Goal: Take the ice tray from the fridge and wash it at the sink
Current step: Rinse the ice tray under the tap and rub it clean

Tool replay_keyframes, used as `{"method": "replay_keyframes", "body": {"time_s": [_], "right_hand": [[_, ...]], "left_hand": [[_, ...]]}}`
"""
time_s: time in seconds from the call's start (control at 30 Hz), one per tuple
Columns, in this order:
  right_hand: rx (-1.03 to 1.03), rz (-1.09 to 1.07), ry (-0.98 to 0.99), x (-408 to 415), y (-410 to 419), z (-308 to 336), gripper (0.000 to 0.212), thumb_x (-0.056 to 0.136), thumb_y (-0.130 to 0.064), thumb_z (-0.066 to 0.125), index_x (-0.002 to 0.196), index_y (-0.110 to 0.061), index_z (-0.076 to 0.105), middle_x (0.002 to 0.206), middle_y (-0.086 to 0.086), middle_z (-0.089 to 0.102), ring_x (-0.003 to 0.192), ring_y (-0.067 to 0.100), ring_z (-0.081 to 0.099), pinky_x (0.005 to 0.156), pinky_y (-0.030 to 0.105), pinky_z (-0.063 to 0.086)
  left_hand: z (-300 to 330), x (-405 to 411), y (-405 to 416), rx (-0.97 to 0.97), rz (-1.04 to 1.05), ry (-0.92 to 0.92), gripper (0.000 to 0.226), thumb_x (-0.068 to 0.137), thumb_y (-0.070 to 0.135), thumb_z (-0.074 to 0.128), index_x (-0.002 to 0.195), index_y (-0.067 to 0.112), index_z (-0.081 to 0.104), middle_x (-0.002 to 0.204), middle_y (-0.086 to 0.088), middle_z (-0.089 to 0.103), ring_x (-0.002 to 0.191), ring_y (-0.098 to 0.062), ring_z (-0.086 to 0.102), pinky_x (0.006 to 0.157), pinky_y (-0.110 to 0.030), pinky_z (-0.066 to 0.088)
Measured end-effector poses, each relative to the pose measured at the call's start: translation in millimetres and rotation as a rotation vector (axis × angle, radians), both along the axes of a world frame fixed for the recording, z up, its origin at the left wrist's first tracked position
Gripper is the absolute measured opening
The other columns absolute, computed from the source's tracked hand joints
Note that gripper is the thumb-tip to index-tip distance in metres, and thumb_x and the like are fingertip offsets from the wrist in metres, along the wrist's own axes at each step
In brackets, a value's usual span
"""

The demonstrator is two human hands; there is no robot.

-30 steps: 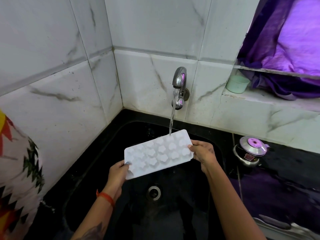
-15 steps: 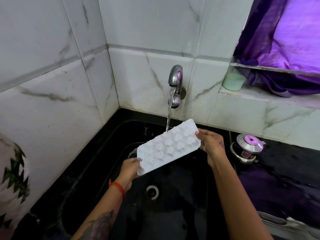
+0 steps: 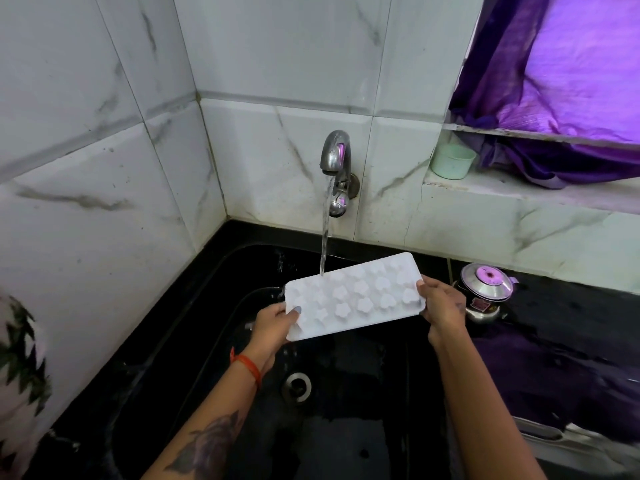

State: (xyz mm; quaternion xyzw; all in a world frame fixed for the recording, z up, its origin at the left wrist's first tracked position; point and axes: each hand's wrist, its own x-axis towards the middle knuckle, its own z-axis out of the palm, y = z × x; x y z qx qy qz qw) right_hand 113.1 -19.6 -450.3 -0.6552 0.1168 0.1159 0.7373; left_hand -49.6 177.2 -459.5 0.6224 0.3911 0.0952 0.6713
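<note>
The white ice tray (image 3: 355,296) hangs over the black sink (image 3: 214,306), near its back edge, under the tap (image 3: 335,157), whose stream lands near the tray's left end. The left hand (image 3: 275,323) pinches its left short end, thumb on top; the right hand (image 3: 443,304) grips the right end.

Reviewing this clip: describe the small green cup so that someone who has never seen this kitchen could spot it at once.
Start at the tap on the tiled back wall above the black sink. To its right a ledge is recessed into the wall under a purple cloth. The green cup stands at the ledge's left end, the only pale mint thing there, unlike the shiny steel pot down on the counter.
</note>
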Motion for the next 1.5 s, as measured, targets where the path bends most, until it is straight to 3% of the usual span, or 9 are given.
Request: {"method": "replay_keyframes", "body": {"time_s": [0.13,0.4,0.57,0.7,0.9,1.13,1.33,1.43,1.5], "right_hand": [[-0.065,-0.006,0.044,-4,4,-17,0.020,0.087,-0.001,0.059,0.089,-0.019,0.069,0.103,0.011,0.070,0.094,0.028,0.067,0.079,0.038,0.056],[-0.137,0.036,0.026,-20,25,-19,0.021,0.087,-0.002,0.060,0.087,-0.022,0.066,0.095,0.007,0.070,0.087,0.024,0.068,0.078,0.039,0.057],[-0.151,0.152,-0.041,-26,44,-8,0.023,0.085,-0.003,0.062,0.094,-0.023,0.068,0.092,0.002,0.071,0.087,0.021,0.069,0.081,0.042,0.058],[-0.173,0.244,-0.060,-32,60,-3,0.023,0.086,-0.005,0.063,0.105,-0.016,0.067,0.094,0.003,0.072,0.086,0.020,0.069,0.081,0.040,0.058],[-0.198,0.414,-0.005,-49,78,-5,0.022,0.087,-0.007,0.063,0.108,-0.010,0.064,0.101,0.010,0.070,0.091,0.023,0.068,0.068,0.032,0.057],[-0.324,0.637,0.017,-60,86,-6,0.029,0.088,-0.021,0.065,0.114,-0.016,0.055,0.112,0.005,0.064,0.098,0.021,0.064,0.069,0.032,0.056],[-0.401,0.675,0.077,-64,79,-5,0.038,0.093,-0.039,0.054,0.123,-0.017,0.051,0.110,0.008,0.064,0.093,0.026,0.065,0.071,0.038,0.058],[-0.368,0.657,0.188,-65,71,-8,0.047,0.095,-0.051,0.043,0.121,-0.013,0.052,0.110,0.010,0.064,0.092,0.027,0.065,0.071,0.039,0.057],[-0.322,0.634,0.245,-65,66,-10,0.057,0.094,-0.058,0.037,0.123,-0.012,0.053,0.115,0.012,0.063,0.093,0.028,0.065,0.068,0.038,0.057]], "left_hand": [[2,-5,6,0.022,0.050,-0.039,0.029,0.089,0.009,0.062,0.117,0.004,0.059,0.107,-0.011,0.068,0.097,-0.028,0.066,0.087,-0.042,0.054],[3,-22,19,-0.008,0.153,-0.144,0.045,0.086,-0.004,0.060,0.129,0.002,0.050,0.120,-0.015,0.061,0.105,-0.030,0.061,0.093,-0.049,0.050],[-2,-37,28,-0.075,0.212,-0.158,0.051,0.083,-0.005,0.063,0.131,0.005,0.047,0.120,-0.011,0.060,0.094,-0.022,0.061,0.063,-0.033,0.053],[-4,-49,36,-0.109,0.290,-0.149,0.050,0.084,0.000,0.065,0.130,0.005,0.048,0.114,-0.011,0.062,0.082,-0.016,0.062,0.058,-0.029,0.049],[-3,-64,56,-0.097,0.433,-0.131,0.046,0.084,0.001,0.065,0.127,0.003,0.053,0.116,-0.015,0.063,0.078,-0.019,0.061,0.061,-0.030,0.049],[-3,-77,67,-0.063,0.514,-0.095,0.042,0.087,0.000,0.061,0.128,0.005,0.053,0.121,-0.014,0.061,0.095,-0.027,0.059,0.083,-0.041,0.050],[-8,-80,53,-0.080,0.459,-0.045,0.016,0.094,0.014,0.054,0.109,0.008,0.058,0.116,-0.016,0.062,0.092,-0.031,0.060,0.078,-0.040,0.051],[-9,-80,43,-0.146,0.410,0.012,0.033,0.099,0.033,0.043,0.116,0.007,0.054,0.103,-0.013,0.063,0.083,-0.027,0.059,0.064,-0.034,0.048],[-10,-80,36,-0.202,0.366,0.064,0.046,0.101,0.044,0.032,0.120,0.008,0.053,0.103,-0.014,0.063,0.084,-0.028,0.059,0.067,-0.036,0.048]]}}
